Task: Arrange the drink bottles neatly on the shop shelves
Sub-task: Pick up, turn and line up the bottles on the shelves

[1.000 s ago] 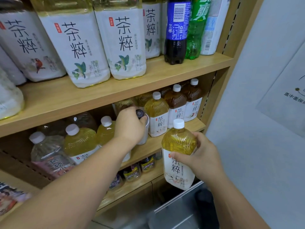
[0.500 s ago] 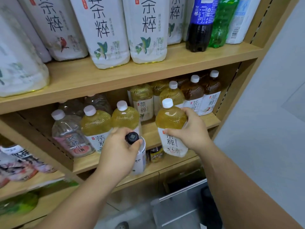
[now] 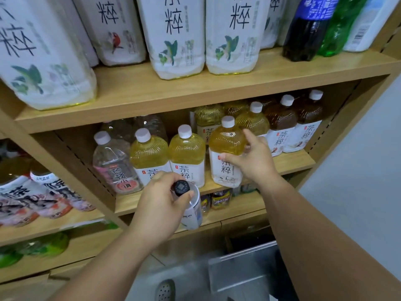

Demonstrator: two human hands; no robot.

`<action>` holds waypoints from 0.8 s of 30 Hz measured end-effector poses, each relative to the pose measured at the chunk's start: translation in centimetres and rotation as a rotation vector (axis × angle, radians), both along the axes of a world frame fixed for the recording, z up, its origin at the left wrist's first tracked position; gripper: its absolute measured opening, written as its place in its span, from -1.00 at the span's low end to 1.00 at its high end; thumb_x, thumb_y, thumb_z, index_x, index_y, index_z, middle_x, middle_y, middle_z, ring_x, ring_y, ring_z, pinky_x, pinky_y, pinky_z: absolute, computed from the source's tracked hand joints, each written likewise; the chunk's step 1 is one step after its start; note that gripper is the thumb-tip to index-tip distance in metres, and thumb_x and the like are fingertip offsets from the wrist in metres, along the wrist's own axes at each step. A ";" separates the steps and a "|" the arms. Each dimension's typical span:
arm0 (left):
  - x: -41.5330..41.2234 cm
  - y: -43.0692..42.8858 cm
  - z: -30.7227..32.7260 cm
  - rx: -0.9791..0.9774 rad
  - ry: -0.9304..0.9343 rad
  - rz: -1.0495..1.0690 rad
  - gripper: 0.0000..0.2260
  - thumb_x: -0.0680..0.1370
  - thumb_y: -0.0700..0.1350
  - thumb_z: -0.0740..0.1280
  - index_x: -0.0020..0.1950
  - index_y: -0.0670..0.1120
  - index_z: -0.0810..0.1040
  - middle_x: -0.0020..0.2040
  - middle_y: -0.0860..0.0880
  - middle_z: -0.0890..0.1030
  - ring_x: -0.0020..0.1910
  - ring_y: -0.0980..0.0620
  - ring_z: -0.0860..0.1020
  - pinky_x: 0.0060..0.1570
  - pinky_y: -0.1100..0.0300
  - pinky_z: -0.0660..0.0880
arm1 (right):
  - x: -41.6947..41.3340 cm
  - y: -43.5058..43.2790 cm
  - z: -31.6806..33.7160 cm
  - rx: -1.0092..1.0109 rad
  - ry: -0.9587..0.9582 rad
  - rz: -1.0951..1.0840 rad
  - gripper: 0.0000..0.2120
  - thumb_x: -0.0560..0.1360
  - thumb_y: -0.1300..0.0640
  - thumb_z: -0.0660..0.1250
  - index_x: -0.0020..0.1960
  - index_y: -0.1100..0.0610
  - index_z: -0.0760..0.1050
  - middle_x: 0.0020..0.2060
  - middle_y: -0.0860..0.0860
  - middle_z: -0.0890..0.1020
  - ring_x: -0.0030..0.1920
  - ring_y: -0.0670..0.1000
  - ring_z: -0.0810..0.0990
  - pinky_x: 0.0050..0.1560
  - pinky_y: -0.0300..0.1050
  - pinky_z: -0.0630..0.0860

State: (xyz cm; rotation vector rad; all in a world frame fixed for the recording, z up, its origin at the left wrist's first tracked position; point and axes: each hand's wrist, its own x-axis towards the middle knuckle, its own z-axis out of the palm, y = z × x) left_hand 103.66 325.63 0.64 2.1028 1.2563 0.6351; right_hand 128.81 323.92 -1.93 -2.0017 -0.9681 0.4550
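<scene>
My right hand (image 3: 252, 160) grips a yellow tea bottle (image 3: 226, 148) with a white cap and sets it upright on the middle shelf (image 3: 290, 164), beside two matching yellow tea bottles (image 3: 187, 154). My left hand (image 3: 161, 208) holds a clear bottle with a black cap (image 3: 191, 203) in front of the shelf edge, below the row. Behind and to the right stand another yellow bottle (image 3: 252, 120) and two brown tea bottles (image 3: 282, 124).
Large white-labelled tea bottles (image 3: 175, 38), a cola bottle (image 3: 307, 27) and a green bottle (image 3: 340, 27) fill the top shelf. A pink-labelled clear bottle (image 3: 115, 164) stands at the row's left. Small cans (image 3: 220, 198) sit on the shelf below. A grey bin (image 3: 245, 268) lies on the floor.
My right hand has carried the yellow tea bottle up and onto the middle shelf beside the other yellow ones. My left hand has pulled the black-capped bottle out and down from that shelf.
</scene>
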 end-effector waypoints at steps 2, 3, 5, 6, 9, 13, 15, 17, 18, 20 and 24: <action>-0.1 0.1 -0.3 -0.032 -0.039 -0.015 -0.87 0.51 -0.07 0.50 -0.03 0.08 0.58 -0.06 0.19 0.47 -0.14 -0.03 0.58 -0.13 -0.09 0.61 | 0.1 0.2 0.0 -0.041 -0.049 -0.021 -0.02 0.25 -0.17 0.66 0.56 -0.06 0.30 0.27 0.08 0.43 0.21 0.07 0.57 0.33 0.04 0.52; -0.1 0.2 -0.3 -0.033 -0.041 -0.022 -0.87 0.51 -0.07 0.50 -0.03 0.08 0.59 -0.06 0.19 0.47 -0.15 -0.04 0.58 -0.14 -0.14 0.61 | 0.2 0.4 -0.1 -0.052 -0.056 -0.023 -0.03 0.24 -0.19 0.65 0.54 -0.07 0.31 0.24 0.07 0.45 0.18 0.08 0.58 0.31 0.06 0.54; -0.2 0.3 -0.4 -0.039 -0.051 -0.035 -0.87 0.51 -0.07 0.49 -0.01 0.07 0.59 -0.05 0.19 0.47 -0.15 -0.05 0.58 -0.14 -0.15 0.62 | 0.2 0.4 -0.4 -0.054 -0.043 -0.005 -0.03 0.23 -0.19 0.66 0.53 -0.10 0.30 0.24 0.04 0.52 0.20 0.08 0.60 0.29 0.09 0.56; -0.3 0.3 -0.5 -0.045 -0.060 -0.041 -0.87 0.51 -0.07 0.49 0.01 0.07 0.59 -0.04 0.19 0.48 -0.14 -0.05 0.59 -0.14 -0.15 0.62 | 0.2 0.3 -0.6 -0.050 -0.032 0.006 -0.03 0.24 -0.17 0.66 0.53 -0.10 0.27 0.24 0.01 0.57 0.21 0.06 0.61 0.28 0.09 0.56; -0.5 0.3 -0.5 -0.048 -0.078 -0.045 -0.87 0.52 -0.06 0.49 0.02 0.08 0.59 -0.03 0.19 0.49 -0.14 -0.05 0.60 -0.13 -0.14 0.63 | -0.7 0.0 -1.1 0.028 0.021 -0.014 -0.09 0.34 -0.05 0.64 0.55 -0.09 0.23 0.22 -0.06 0.64 0.19 -0.02 0.63 0.25 0.03 0.58; -0.6 0.2 -0.3 -0.010 -0.077 -0.030 -0.85 0.52 -0.06 0.49 0.02 0.10 0.58 -0.03 0.19 0.50 -0.14 -0.03 0.60 -0.10 0.00 0.58 | -2.0 0.9 -1.6 0.094 0.037 -0.039 -0.11 0.43 -0.01 0.58 0.61 -0.03 0.16 0.40 -0.04 0.53 0.29 -0.04 0.56 0.35 -0.06 0.48; -0.8 0.3 -0.3 0.015 -0.063 -0.032 -0.84 0.52 -0.07 0.50 0.00 0.11 0.56 -0.05 0.18 0.51 -0.16 -0.03 0.60 -0.11 0.08 0.52 | -1.8 1.6 -1.5 0.066 0.048 -0.036 -0.15 0.49 0.01 0.52 0.63 -0.01 0.13 0.44 0.00 0.48 0.41 0.02 0.48 0.39 -0.06 0.44; -1.2 0.5 -0.4 0.003 -0.100 -0.034 -0.82 0.51 -0.10 0.51 -0.02 0.11 0.56 -0.06 0.16 0.51 -0.19 -0.06 0.61 -0.11 -0.01 0.56 | -1.5 1.8 -1.3 0.018 0.016 -0.031 -0.17 0.52 -0.01 0.49 0.64 -0.01 0.10 0.41 0.03 0.51 0.41 0.07 0.48 0.37 -0.01 0.47; -1.3 0.6 -0.3 0.005 -0.115 -0.033 -0.82 0.50 -0.11 0.51 -0.03 0.11 0.56 -0.06 0.16 0.51 -0.21 -0.05 0.60 -0.11 -0.04 0.57 | -1.5 1.7 -1.1 0.003 0.003 -0.026 -0.17 0.53 -0.02 0.48 0.64 -0.02 0.09 0.41 0.03 0.51 0.42 0.08 0.48 0.37 0.00 0.47; -1.7 0.6 -0.1 0.029 -0.123 -0.029 -0.81 0.49 -0.12 0.52 -0.04 0.11 0.56 -0.07 0.16 0.51 -0.20 0.01 0.56 -0.10 -0.03 0.56 | -1.7 0.9 -1.0 -0.008 0.005 -0.027 -0.15 0.53 -0.01 0.47 0.65 -0.03 0.05 0.39 0.00 0.51 0.44 0.08 0.46 0.38 -0.03 0.44; -2.7 0.5 0.6 0.004 -0.183 -0.025 -0.83 0.48 -0.13 0.54 -0.07 0.10 0.60 -0.12 0.19 0.50 -0.22 -0.02 0.57 -0.14 -0.11 0.59 | -3.4 -1.9 -1.1 0.042 0.085 -0.100 -0.07 0.48 -0.01 0.52 0.65 -0.09 0.00 -0.09 -0.10 0.57 0.08 0.06 0.64 0.22 0.06 0.56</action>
